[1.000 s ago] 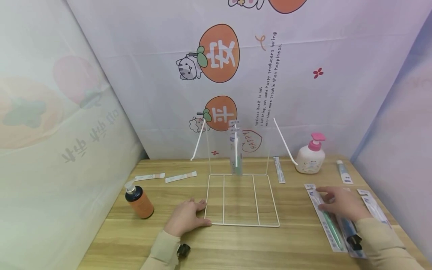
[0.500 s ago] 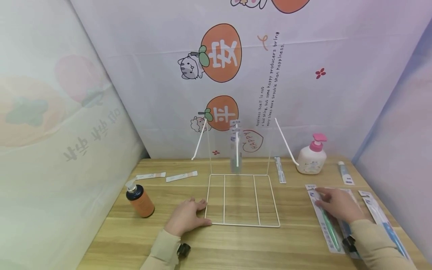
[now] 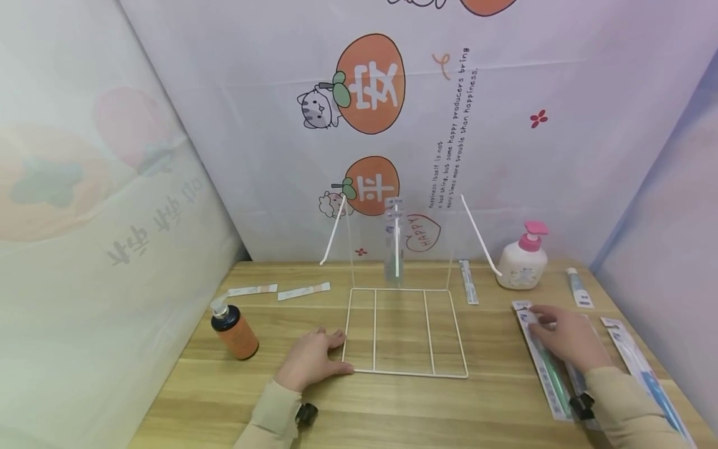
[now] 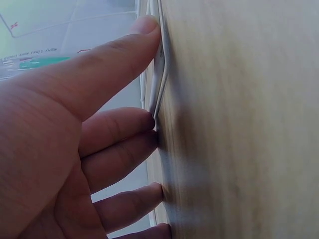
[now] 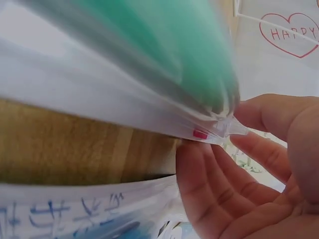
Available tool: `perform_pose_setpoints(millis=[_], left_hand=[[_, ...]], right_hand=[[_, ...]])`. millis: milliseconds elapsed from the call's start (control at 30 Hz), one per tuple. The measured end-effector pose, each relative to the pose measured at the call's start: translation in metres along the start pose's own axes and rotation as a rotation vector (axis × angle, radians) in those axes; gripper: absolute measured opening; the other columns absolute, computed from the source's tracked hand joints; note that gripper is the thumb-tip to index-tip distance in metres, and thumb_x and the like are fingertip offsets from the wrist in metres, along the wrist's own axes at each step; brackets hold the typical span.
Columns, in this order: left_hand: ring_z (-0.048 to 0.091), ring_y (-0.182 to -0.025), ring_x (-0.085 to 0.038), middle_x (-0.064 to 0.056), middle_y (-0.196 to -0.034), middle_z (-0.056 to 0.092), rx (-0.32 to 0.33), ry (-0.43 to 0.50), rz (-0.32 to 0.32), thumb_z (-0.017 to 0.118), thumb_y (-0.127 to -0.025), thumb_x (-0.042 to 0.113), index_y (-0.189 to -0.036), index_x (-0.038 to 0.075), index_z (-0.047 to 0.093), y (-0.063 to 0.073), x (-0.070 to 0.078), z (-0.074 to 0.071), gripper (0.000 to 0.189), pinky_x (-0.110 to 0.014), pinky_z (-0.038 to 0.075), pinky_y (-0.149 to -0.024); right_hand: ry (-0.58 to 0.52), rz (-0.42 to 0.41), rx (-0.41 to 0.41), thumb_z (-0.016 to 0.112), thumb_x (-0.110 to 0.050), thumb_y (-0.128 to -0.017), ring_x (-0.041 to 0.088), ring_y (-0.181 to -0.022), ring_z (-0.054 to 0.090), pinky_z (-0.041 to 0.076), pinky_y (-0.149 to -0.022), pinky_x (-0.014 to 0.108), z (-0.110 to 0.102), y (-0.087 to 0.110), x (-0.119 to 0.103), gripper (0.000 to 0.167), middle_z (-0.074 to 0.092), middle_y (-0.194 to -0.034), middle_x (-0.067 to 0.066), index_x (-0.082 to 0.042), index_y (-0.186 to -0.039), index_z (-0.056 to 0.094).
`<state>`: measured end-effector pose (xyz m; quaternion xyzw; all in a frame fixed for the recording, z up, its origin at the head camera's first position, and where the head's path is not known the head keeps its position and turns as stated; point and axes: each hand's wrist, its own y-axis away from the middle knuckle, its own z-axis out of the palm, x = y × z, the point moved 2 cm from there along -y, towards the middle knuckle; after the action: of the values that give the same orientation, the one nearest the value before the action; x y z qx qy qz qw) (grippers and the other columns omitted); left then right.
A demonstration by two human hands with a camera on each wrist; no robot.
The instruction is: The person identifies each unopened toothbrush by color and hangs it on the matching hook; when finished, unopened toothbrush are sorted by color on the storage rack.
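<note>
A white wire display rack (image 3: 409, 374) stands on the wooden table, its flat base at the front. My left hand (image 3: 305, 362) rests at the base's front left corner, thumb and fingertips touching the wire. In the left wrist view, the fingers (image 4: 119, 159) reach down to the table beside that wire. To the right, my right hand (image 3: 572, 340) pinches the upper edge of a packaged green toothbrush (image 3: 550, 374). The right wrist view shows the clear pack (image 5: 219, 134) between thumb and fingers, tilted slightly off the tabletop. Another packaged toothbrush lies partly hidden under my right forearm.
Packaged toothbrushes (image 3: 391, 249) hang on the rack's middle hook. A blue packaged toothbrush (image 3: 650, 380) lies far right. Around stand a pink-topped pump bottle (image 3: 521, 265), a small tube (image 3: 579, 290) and an orange pump bottle (image 3: 238, 337). Slim packets (image 3: 304, 291) lie at the back.
My right hand has shifted slightly left and now grips the green toothbrush pack, whose far end has come up a little. The left hand stays at the rack; the head view has shifted slightly.
</note>
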<state>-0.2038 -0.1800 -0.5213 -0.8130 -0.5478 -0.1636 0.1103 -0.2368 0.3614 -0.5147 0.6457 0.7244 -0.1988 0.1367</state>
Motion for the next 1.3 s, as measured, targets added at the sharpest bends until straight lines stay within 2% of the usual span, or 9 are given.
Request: perform_pose_setpoints(millis=[200,333,533,667,800,1067,1233,1300], left_hand=[[0.055,-0.140,-0.050,-0.003,-0.147,0.066,-0.002,0.011,0.002,0.088,-0.084,0.058,-0.144,0.010,0.070,0.000,0.001,-0.003,0.079,-0.061,0.049,-0.111],[0.055,-0.140,-0.050,-0.002,-0.147,0.066,-0.001,-0.003,0.003,0.088,-0.084,0.060,-0.144,0.011,0.070,0.000,0.001,-0.002,0.079,-0.061,0.050,-0.111],[0.055,-0.140,-0.050,-0.002,-0.148,0.065,-0.004,-0.001,-0.005,0.088,-0.084,0.060,-0.145,0.012,0.070,0.000,0.000,0.000,0.080,-0.062,0.049,-0.111],[0.054,-0.142,-0.050,-0.002,-0.149,0.065,-0.010,0.009,-0.016,0.088,-0.084,0.060,-0.145,0.012,0.070,0.000,0.001,0.000,0.080,-0.064,0.048,-0.111],[0.053,-0.142,-0.050,-0.003,-0.149,0.065,-0.012,0.010,-0.019,0.088,-0.084,0.060,-0.146,0.013,0.070,0.001,0.001,0.000,0.080,-0.064,0.048,-0.111],[0.054,-0.142,-0.051,-0.004,-0.149,0.065,-0.014,0.013,-0.014,0.088,-0.084,0.059,-0.145,0.012,0.070,0.001,0.003,-0.001,0.079,-0.064,0.048,-0.111],[0.053,-0.141,-0.051,-0.005,-0.149,0.065,-0.013,0.023,-0.010,0.088,-0.085,0.057,-0.145,0.011,0.070,0.002,0.004,-0.002,0.077,-0.064,0.048,-0.110],[0.053,-0.141,-0.051,-0.005,-0.148,0.065,-0.012,0.026,-0.007,0.089,-0.085,0.057,-0.145,0.011,0.070,0.002,0.004,-0.003,0.077,-0.064,0.048,-0.111]], right_hand=[[-0.007,0.007,-0.017,0.078,-0.031,-0.100,0.058,-0.110,0.068,0.054,-0.084,0.072,-0.005,0.002,-0.007,0.052,0.074,-0.118,0.032,0.002,-0.139,0.067],[-0.026,-0.018,0.020,0.078,-0.033,-0.101,0.054,-0.102,0.072,0.058,-0.080,0.067,-0.006,0.004,-0.015,0.053,0.074,-0.120,0.032,0.001,-0.139,0.067],[-0.113,-0.066,0.082,0.079,-0.034,-0.101,0.035,-0.087,0.076,0.061,-0.065,0.043,-0.009,0.004,-0.039,0.052,0.073,-0.122,0.030,-0.002,-0.140,0.068],[-0.167,-0.117,0.130,0.082,-0.027,-0.099,0.024,-0.080,0.075,0.058,-0.059,0.029,-0.008,0.004,-0.065,0.048,0.074,-0.121,0.027,-0.004,-0.139,0.070],[-0.189,-0.198,0.216,0.086,-0.019,-0.095,0.016,-0.074,0.072,0.056,-0.056,0.026,-0.008,0.007,-0.098,0.046,0.076,-0.118,0.021,-0.007,-0.137,0.072],[-0.233,-0.427,0.369,0.092,-0.003,-0.085,0.015,-0.073,0.074,0.061,-0.057,0.029,-0.010,0.020,-0.170,0.046,0.077,-0.113,0.012,-0.008,-0.127,0.073],[-0.305,-0.527,0.446,0.094,0.005,-0.079,0.012,-0.073,0.072,0.059,-0.057,0.021,-0.013,0.030,-0.207,0.052,0.070,-0.107,0.011,-0.006,-0.126,0.072],[-0.356,-0.546,0.449,0.093,0.006,-0.079,0.010,-0.075,0.072,0.058,-0.058,0.017,-0.015,0.035,-0.221,0.053,0.068,-0.107,0.009,-0.007,-0.126,0.073]])
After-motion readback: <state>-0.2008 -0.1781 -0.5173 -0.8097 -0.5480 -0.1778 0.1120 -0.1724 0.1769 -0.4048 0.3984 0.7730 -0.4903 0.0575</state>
